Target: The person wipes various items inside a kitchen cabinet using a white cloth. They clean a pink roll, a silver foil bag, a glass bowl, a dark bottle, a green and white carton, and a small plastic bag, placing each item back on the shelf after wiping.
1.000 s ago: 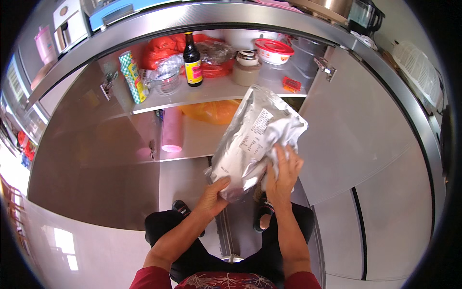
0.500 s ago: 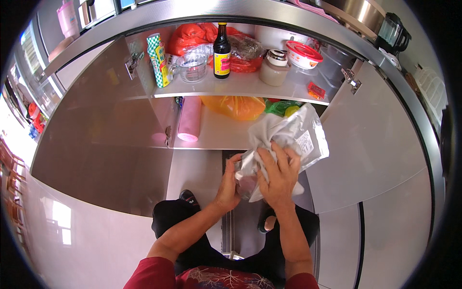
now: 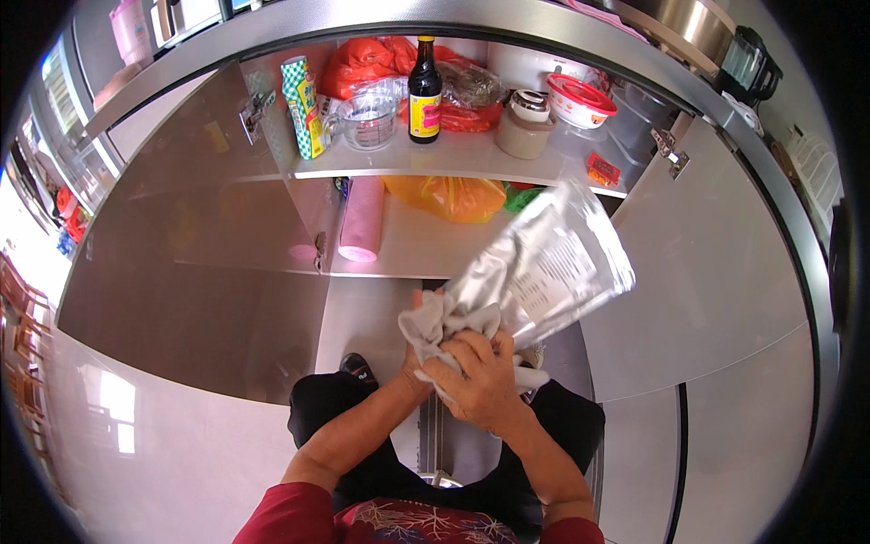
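Note:
A silver foil pouch (image 3: 548, 272) with a printed white label tilts up to the right in front of the open cupboard. My right hand (image 3: 476, 376) is closed on a pale grey cloth (image 3: 426, 331), pressing it against the pouch's lower end. Behind the cloth, my left hand (image 3: 412, 363) grips that same lower end; most of its fingers are hidden. Nearest beyond the pouch on the lower shelf are an orange plastic bag (image 3: 449, 197) and a green bag (image 3: 520, 199), partly covered by it.
On the upper shelf (image 3: 480, 165) stand a dark sauce bottle (image 3: 424, 95), a glass measuring cup (image 3: 367, 122), a lidded jar (image 3: 526, 131) and a red-lidded bowl (image 3: 580, 102). A pink roll (image 3: 362, 222) lies below. Cupboard doors (image 3: 190, 263) stand open on both sides.
The pouch has swung so its label faces up and its far end points up right. My right hand and the cloth have moved down and left to its lower end.

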### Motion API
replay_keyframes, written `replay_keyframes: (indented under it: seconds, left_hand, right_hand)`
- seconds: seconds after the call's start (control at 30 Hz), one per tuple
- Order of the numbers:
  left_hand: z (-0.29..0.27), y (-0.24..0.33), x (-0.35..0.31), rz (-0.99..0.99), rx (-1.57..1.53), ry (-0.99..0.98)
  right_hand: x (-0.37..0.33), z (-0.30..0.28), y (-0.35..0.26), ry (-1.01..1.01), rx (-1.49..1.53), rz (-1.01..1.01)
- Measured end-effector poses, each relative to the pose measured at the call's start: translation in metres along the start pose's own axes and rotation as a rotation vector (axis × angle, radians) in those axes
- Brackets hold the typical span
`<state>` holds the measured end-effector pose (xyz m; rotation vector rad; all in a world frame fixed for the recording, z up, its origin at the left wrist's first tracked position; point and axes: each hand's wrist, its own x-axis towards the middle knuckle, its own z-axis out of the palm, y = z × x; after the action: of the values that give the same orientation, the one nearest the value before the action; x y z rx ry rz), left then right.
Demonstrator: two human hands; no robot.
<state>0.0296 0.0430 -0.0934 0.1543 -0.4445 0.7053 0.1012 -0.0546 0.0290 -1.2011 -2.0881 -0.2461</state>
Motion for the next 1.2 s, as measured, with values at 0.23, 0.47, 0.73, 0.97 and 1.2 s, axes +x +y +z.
replay_keyframes:
  seconds: [0.23,0.47,0.73,0.97,1.2]
  left_hand:
    - [0.095,0.016,0.030,0.273,0.389,0.629]
    - [0.098,0.001,0.032,0.258,0.420,0.640]
    - [0.093,0.013,0.023,0.000,0.251,0.431]
    - [0.099,0.003,0.035,0.316,0.274,0.653]
    - [0.090,-0.012,0.038,0.234,0.322,0.631]
  right_hand:
    - [-0.037,-0.001,0.032,0.255,-0.151,0.120]
    - [0.013,-0.004,0.033,0.480,0.008,0.380]
    - [-0.008,0.027,0.006,0.247,0.181,0.101]
    - [-0.025,-0.032,0.036,0.185,0.796,0.366]
    - [-0.006,-0.007,0.031,0.383,0.529,0.568]
